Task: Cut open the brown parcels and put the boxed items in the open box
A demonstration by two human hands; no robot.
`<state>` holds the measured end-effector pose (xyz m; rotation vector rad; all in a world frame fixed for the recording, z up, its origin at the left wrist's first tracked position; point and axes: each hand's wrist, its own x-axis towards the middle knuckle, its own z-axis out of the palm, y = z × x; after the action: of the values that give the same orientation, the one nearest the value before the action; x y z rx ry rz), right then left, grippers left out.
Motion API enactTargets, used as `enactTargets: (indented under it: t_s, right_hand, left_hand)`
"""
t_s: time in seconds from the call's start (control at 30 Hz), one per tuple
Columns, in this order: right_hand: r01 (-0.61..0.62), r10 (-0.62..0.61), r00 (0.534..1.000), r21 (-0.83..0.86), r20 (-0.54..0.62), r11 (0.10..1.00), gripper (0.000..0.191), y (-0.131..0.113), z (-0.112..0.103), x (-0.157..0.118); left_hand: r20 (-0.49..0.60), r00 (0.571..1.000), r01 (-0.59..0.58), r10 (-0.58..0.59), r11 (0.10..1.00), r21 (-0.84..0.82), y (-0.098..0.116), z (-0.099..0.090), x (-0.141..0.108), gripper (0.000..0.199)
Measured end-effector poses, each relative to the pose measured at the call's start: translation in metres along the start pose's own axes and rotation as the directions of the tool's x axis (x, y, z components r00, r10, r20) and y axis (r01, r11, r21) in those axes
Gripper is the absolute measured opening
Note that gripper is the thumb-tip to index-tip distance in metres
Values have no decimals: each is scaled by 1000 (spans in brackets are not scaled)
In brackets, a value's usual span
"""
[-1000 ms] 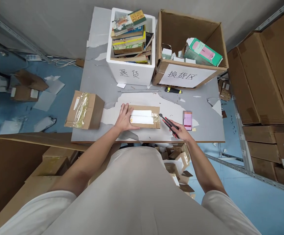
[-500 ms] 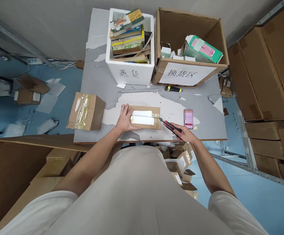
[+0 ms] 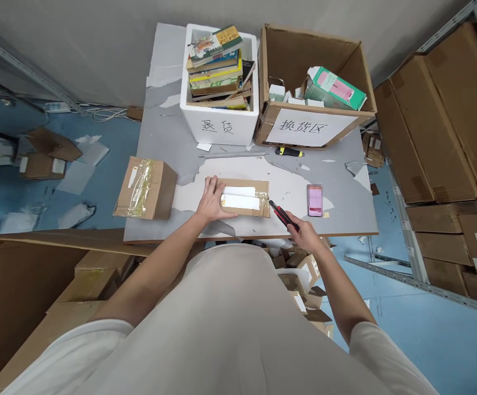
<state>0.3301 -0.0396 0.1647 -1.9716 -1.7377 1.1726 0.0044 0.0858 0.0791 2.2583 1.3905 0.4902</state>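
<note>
A small cardboard box (image 3: 242,212) with white labels and clear tape lies near the front edge of the table. My left hand (image 3: 211,203) rests on its left end, thumb along the near side and fingers over the far side. A red and black utility knife (image 3: 282,215) is in my right hand (image 3: 303,231), with the tip at the taped right end of the box. To the right of the knife lies a phone (image 3: 314,201) with a pink screen.
A taped box (image 3: 146,189) stands at the table's left. Behind are a white foam box (image 3: 222,125) of books and a large carton (image 3: 316,129) with small boxes. A yellow and black cutter (image 3: 289,151) lies before them. Stacked cartons (image 3: 439,126) stand on the right.
My right hand has moved slightly left and toward me, and the knife is now angled more steeply. My left hand stays on the box. The whole view has shifted a little.
</note>
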Motion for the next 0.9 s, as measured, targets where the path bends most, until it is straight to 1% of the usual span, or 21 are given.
enactTargets:
  t_s: [0.07,0.2,0.3,0.37,0.47,0.5,0.57,0.63,0.67,0.7,0.77,0.83,0.9]
  right_hand:
    - [-31,30,999,-35,-45,999,55,-4,11,-8]
    - [-53,47,997,-130,-53,990,53,-11,30,-24]
    - [-73,61,994,-137,-90,988,53,-13,38,-33]
    - [-107,96,990,-108,-102,988,54,-11,36,-38]
    - [-152,148,985,-42,-87,987,55,-1,21,-48]
    - [-170,166,981,-27,-104,985,56,3,14,-50]
    - [-210,201,961,-23,-190,978,59,14,1,-48]
    - [-243,216,928,-53,-304,969,63,26,-5,-36]
    - [-246,204,911,-74,-358,967,63,32,-4,-25]
    - [-243,185,896,-97,-403,965,62,38,0,-11]
    - [-222,140,874,-127,-465,967,57,48,15,22]
    - [-258,165,886,-164,-434,952,56,57,36,53]
    - [-315,221,901,-215,-374,924,57,64,58,75]
  left_hand:
    - [-2,1000,-3,3,1000,-2,0,0,0,117]
    - [-18,1000,5,-5,1000,-14,0,2,2,115]
    - [-15,1000,-18,18,1000,-19,-2,2,2,114]
    - [-10,999,-31,31,999,-19,-3,2,2,115]
    - [-10,999,-47,47,999,-11,-5,2,1,116]
    - [-12,999,-50,50,999,-6,-4,2,1,116]
    - [-7,999,-50,50,999,6,-3,1,0,117]
    - [16,999,-34,33,999,33,0,-2,-2,116]
    - [30,999,-24,23,998,55,1,-3,-2,115]
    - [43,999,-20,16,997,80,3,-5,-3,112]
    - [59,998,-28,20,991,129,7,-9,-4,105]
    - [67,997,-50,40,986,158,10,-13,-6,98]
    - [76,996,-67,55,984,165,11,-15,-8,90]
